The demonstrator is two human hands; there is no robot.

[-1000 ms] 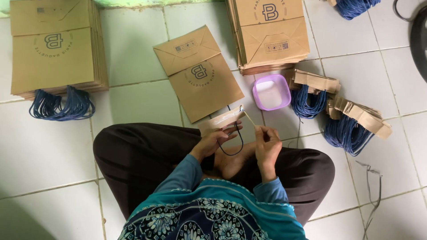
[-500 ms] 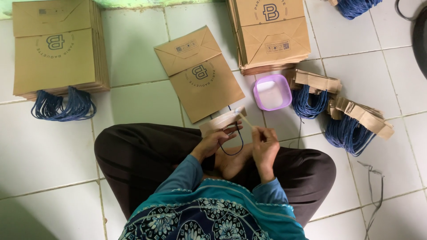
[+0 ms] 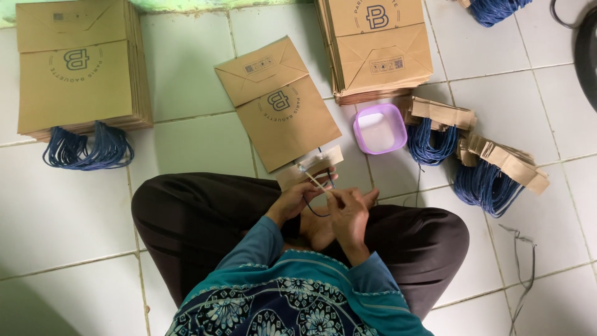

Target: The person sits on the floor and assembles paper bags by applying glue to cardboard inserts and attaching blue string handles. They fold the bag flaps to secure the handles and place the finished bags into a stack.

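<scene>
Paper strip [image 3: 318, 163] gripped by left hand [image 3: 292, 200]; thin stick [image 3: 316, 180] pinched by right hand [image 3: 349, 214]. Flat bag [image 3: 278, 102] edge just ahead; bare floor [image 3: 186, 74] left.

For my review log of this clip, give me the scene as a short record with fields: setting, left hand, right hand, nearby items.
Setting: person sitting cross-legged on a white tiled floor
Left hand: holds a brown paper strip with a blue cord loop
Right hand: holds a thin stick, its tip on the strip
In front: single flat paper bag
Left side: bag stack with blue handles
Top: second bag stack
Right side: small purple tub, bundles of corded strips
</scene>
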